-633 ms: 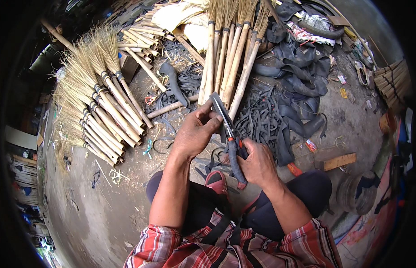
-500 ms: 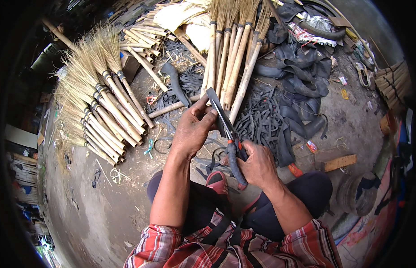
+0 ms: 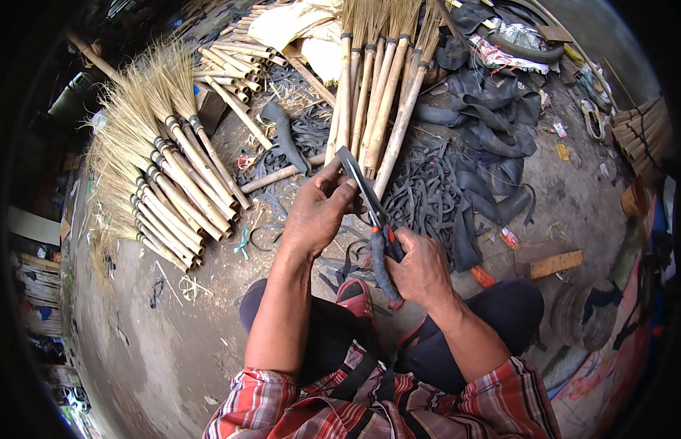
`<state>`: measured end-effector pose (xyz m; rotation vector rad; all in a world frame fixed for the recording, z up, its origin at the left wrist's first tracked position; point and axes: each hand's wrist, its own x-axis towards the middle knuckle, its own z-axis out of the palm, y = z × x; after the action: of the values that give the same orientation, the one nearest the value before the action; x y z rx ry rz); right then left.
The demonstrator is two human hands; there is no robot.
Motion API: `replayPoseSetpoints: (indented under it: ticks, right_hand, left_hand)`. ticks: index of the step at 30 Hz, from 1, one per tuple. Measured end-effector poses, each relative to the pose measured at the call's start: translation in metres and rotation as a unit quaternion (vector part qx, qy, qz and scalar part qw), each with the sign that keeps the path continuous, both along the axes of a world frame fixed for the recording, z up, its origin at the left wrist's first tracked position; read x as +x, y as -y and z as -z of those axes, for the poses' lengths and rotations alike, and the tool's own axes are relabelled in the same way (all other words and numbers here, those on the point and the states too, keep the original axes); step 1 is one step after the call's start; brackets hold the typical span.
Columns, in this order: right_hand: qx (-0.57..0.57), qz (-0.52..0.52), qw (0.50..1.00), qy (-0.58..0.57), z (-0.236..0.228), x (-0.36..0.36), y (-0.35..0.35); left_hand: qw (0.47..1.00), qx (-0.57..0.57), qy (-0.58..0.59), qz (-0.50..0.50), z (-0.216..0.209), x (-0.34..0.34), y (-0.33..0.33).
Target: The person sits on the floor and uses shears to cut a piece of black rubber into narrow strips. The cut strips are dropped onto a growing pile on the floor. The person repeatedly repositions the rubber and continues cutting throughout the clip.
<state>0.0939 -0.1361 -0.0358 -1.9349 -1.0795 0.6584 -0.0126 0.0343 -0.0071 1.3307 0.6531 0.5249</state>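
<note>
My right hand is closed round the handles of large scissors, which are wrapped in dark material with red-orange parts. Their long dark blades point up and to the left, past the fingertips of my left hand. That hand's thumb and fingers are pinched on a piece of black rubber beside the blades, mostly hidden by the fingers and scissors. Just beyond the blades lie a heap of cut black rubber strips and a row of brooms with bamboo handles.
More brooms are lined up on the left. Bamboo poles are stacked behind them. Sheets of black rubber tube lie at the right, near a wooden block. A curved rubber piece rests beside more strips.
The scissor blades look closer together, and less of the black rubber shows beside them. Both hands stay in nearly the same place.
</note>
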Motion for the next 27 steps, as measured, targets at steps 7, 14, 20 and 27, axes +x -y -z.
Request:
replayPoseSetpoints:
  ticks: [7,14,20,27]
  right_hand:
    - [-0.009,-0.008,1.0,0.016,-0.007,0.003,-0.002]
    - [0.036,0.003,0.997,0.067,0.001,0.004,-0.002]
    - [-0.003,0.004,0.999,0.046,0.001,0.005,-0.001]
    - [-0.022,-0.008,1.0,-0.005,-0.002,0.001,-0.002]
  left_hand:
    - [1.0,0.02,-0.011,-0.015,0.0,-0.004,-0.002]
    - [0.998,0.052,-0.042,0.004,0.003,-0.002,0.001]
    - [0.994,0.07,-0.064,0.063,0.008,-0.004,-0.003]
    - [0.998,0.048,-0.047,-0.01,0.007,-0.006,-0.007]
